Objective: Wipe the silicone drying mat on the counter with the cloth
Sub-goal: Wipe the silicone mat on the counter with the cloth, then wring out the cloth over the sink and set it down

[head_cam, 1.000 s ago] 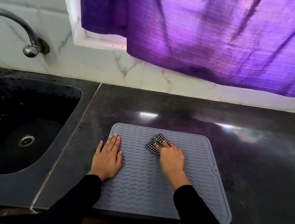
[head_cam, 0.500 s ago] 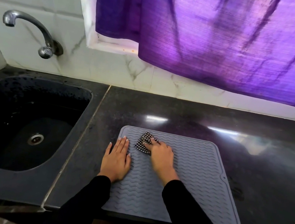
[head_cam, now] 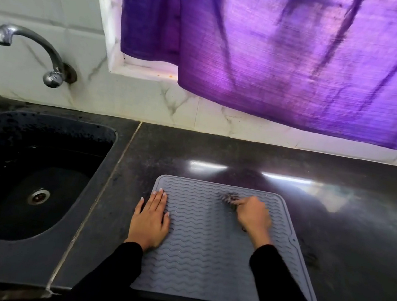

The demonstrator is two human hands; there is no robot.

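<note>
Two hands (head_cam: 150,219) (head_cam: 254,215) on unmarked mat (head_cam: 206,253), cloth (head_cam: 230,198) blurred.

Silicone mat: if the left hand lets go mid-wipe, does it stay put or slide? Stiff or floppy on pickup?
The silicone mat lies flat on a glossy counter, so it could creep sideways under wiping. That is probably why the left hand presses its left edge while the right hand rubs the cloth. It looks thin and ribbed, so it would likely droop when lifted.

Mat (head_cam: 206,253): lay at the counter's (head_cam: 335,220) front edge.
Left hand (head_cam: 150,220): pressed flat on the mat's left edge.
Right hand (head_cam: 253,215): gripped the blurred cloth (head_cam: 229,197) near the mat's far edge.
</note>
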